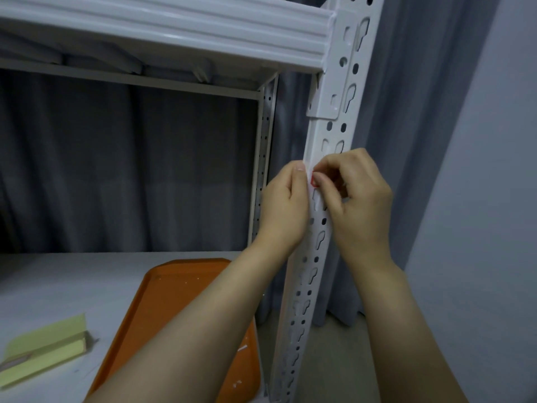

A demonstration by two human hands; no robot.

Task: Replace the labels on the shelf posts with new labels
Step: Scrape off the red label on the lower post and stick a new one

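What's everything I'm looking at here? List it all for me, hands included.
front post: one, white, perforated, upright right of centre.
rear post: one, white, behind, further left.
upper shelf: one, white, across the top.
lower shelf: one, pale grey, bottom left.
tray: one, orange, on the lower shelf.
paper pad: one, yellow-green, lower shelf, far left.
label: one, red, mostly hidden, at the front post.
curtain: one, grey, behind the shelves.
left hand: one, grips the front post.
right hand: one, pinches the label.
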